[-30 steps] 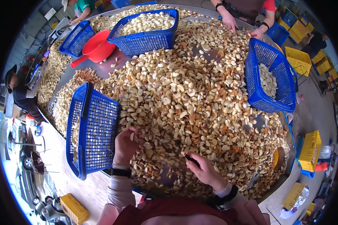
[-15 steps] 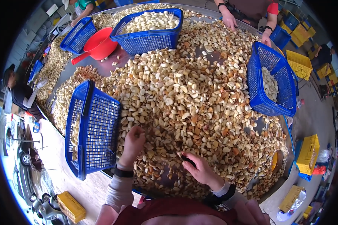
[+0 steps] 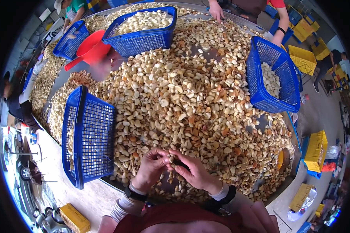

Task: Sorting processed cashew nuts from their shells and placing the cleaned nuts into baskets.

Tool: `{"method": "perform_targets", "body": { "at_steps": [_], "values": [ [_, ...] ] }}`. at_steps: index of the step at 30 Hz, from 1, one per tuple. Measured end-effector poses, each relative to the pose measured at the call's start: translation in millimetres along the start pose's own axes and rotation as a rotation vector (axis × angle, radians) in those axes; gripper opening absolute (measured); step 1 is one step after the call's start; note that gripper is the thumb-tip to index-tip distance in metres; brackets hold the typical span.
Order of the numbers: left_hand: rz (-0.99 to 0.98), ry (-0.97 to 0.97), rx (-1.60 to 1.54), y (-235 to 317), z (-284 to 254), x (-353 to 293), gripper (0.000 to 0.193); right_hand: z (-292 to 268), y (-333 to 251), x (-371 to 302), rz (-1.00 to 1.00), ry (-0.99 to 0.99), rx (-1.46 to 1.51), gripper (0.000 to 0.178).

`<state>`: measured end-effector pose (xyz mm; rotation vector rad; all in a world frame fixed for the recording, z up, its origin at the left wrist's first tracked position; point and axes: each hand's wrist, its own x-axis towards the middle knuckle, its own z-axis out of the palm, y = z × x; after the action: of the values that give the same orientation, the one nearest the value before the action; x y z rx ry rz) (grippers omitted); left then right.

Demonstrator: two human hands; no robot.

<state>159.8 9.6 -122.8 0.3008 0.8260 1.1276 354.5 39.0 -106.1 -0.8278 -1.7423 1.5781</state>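
My left hand (image 3: 150,169) and my right hand (image 3: 196,174) meet over the near edge of a big heap of cream and brown nut-like pieces (image 3: 163,103). Between the fingertips of the left hand is pinched one small brownish piece (image 3: 171,159). The right hand is closed round a small black-handled tool (image 3: 181,164); its tip is too small to make out. Right-hand fingertips touch or nearly touch the pinched piece. A blue basket (image 3: 95,138) with pale pieces inside stands tilted left of my hands.
Farther back stand a blue basket (image 3: 144,40) of whitish pieces, a red scoop (image 3: 92,48) and a smaller blue basket (image 3: 72,40). Another blue basket (image 3: 274,73) is at the right. Across the metal table, a co-worker's hands (image 3: 217,12) reach in. Yellow crates (image 3: 316,151) stand beyond the table.
My left hand has moved right and down from near the left basket to meet the right hand, and now pinches a piece. The view has shifted slightly. The co-worker's hands have moved.
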Motion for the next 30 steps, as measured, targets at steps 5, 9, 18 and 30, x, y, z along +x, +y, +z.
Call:
{"method": "perform_targets", "body": {
  "at_steps": [5,9,18,30],
  "values": [
    [0.082,0.098,0.09,-33,-8,-14,0.016,15,21,-23,0.131,-0.018,0.114,0.048],
    [0.096,0.139,0.193,-31,21,-30,0.011,9,43,-33,0.432,0.061,0.349,0.048],
    [0.722,0.18,1.907,18,-49,44,0.014,-7,14,-22,0.439,-0.116,0.324,0.054],
    [0.876,0.868,0.76,112,0,-58,0.03,-19,20,-36,0.397,-0.011,0.054,0.053]
  ]
}}
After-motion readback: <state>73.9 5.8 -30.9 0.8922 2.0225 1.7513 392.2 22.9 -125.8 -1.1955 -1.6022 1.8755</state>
